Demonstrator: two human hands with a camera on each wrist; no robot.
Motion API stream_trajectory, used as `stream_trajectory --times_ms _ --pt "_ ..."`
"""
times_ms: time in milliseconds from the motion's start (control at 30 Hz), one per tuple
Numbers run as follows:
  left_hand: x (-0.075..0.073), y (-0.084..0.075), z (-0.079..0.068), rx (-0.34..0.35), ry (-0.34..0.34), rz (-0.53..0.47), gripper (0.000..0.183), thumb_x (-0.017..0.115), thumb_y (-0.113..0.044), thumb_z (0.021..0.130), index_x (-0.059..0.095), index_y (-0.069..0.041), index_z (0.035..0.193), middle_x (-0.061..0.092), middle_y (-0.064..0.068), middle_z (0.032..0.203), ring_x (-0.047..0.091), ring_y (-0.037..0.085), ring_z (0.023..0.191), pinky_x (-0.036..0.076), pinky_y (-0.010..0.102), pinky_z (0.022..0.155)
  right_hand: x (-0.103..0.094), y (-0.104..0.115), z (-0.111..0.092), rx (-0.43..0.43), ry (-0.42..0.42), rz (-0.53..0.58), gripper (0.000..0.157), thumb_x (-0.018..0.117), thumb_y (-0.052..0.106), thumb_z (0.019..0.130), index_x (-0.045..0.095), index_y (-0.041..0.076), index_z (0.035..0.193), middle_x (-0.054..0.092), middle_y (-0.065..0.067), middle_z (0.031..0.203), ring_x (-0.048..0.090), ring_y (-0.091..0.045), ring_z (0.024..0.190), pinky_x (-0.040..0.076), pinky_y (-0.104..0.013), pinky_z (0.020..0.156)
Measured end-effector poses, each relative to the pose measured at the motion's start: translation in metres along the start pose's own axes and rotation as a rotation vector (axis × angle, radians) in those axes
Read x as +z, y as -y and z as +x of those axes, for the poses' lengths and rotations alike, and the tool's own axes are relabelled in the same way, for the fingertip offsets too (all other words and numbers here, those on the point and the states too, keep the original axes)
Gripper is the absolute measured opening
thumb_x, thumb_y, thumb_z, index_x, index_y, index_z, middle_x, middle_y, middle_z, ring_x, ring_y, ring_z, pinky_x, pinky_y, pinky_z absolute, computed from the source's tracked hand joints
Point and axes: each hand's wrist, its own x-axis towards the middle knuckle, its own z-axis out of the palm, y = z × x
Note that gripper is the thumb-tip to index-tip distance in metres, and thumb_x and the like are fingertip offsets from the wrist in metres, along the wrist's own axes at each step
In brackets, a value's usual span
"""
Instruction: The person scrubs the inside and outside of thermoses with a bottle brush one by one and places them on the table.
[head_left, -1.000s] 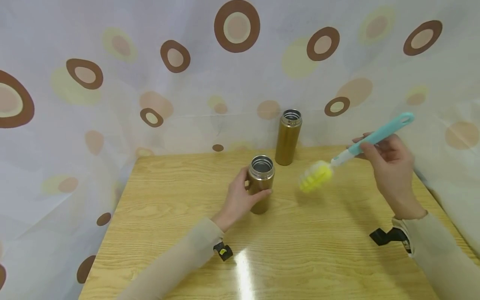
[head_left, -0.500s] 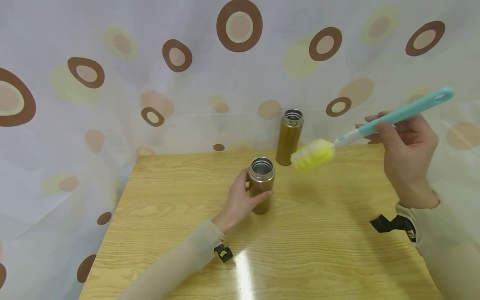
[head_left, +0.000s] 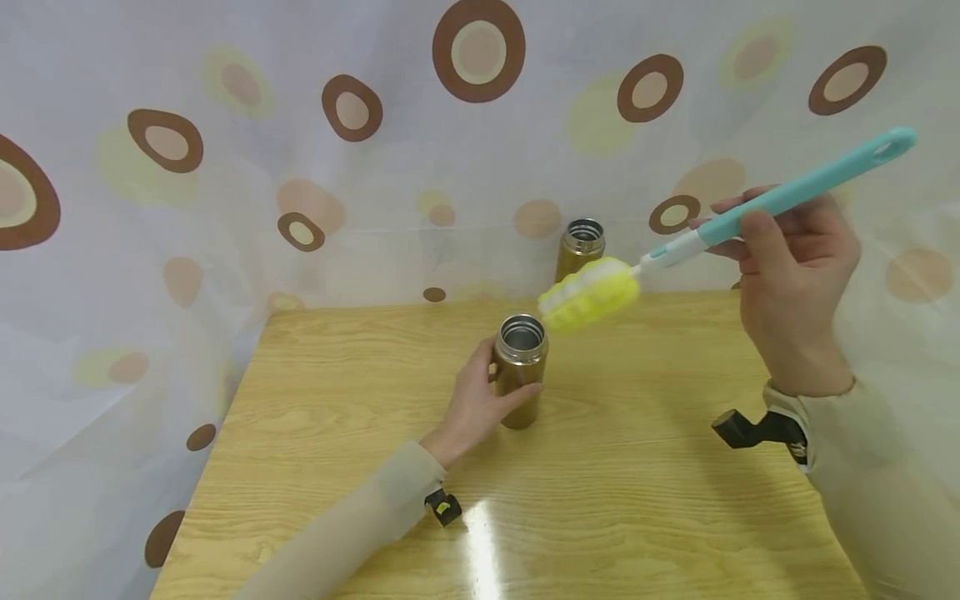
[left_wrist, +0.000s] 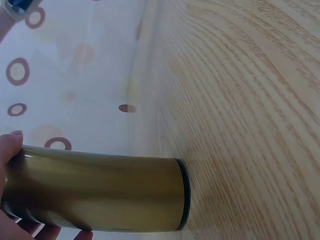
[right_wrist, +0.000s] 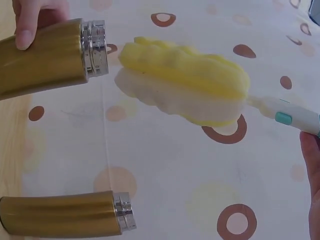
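My left hand (head_left: 474, 404) grips an uncapped gold vacuum flask (head_left: 520, 375) that stands upright on the table, fingers and thumb around its body. In the left wrist view the flask (left_wrist: 110, 192) has its dark base on the wood. Raised to the right, my right hand (head_left: 801, 292) pinches the turquoise handle of a bottle brush (head_left: 783, 196). The brush's yellow and white sponge head (right_wrist: 185, 82) points at the flask's open mouth, a little apart from it in the right wrist view. Behind it stands a second uncapped gold flask (head_left: 581, 250), partly hidden by the sponge.
The wooden table (head_left: 337, 400) ends at the back against a patterned cloth (head_left: 412, 167) that hangs on the sides too. Black camera mounts (head_left: 444, 507) sit at both wrists.
My right hand first moved up and right with the brush, then back left and higher. The sponge head has come over near the held flask's mouth. My left hand and flask have stayed put.
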Motion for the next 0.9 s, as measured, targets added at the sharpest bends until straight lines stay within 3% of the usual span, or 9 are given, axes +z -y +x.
stream_trajectory --times_ms 233,600,900 --pt "-0.002 -0.001 0.002 0.005 0.01 -0.003 0.072 0.085 -0.027 0.09 0.047 -0.008 0.148 0.058 0.007 0.142 0.057 0.025 0.13 0.051 0.048 0.106 0.007 -0.015 -0.003 0.011 0.08 -0.018 0.026 0.071 -0.017 0.088 0.054 -0.028 0.105 0.071 -0.03 0.093 0.075 -0.039 0.086 0.063 -0.045 0.079" --pt "-0.004 -0.001 0.004 0.005 0.028 0.009 0.073 0.084 -0.029 0.091 0.045 -0.008 0.149 0.057 0.008 0.144 0.057 0.026 0.132 0.05 0.048 0.108 0.015 -0.027 -0.001 0.006 0.119 -0.059 0.029 0.075 -0.011 0.089 0.055 -0.026 0.104 0.071 -0.032 0.093 0.073 -0.039 0.082 0.063 -0.047 0.082" --pt "-0.005 -0.001 0.004 0.01 0.033 0.001 0.074 0.084 -0.028 0.09 0.045 -0.007 0.15 0.056 0.008 0.146 0.056 0.025 0.131 0.051 0.047 0.107 0.014 -0.032 -0.003 0.001 0.17 -0.212 0.027 0.074 -0.005 0.092 0.059 -0.023 0.107 0.073 -0.025 0.095 0.077 -0.033 0.086 0.063 -0.039 0.08"
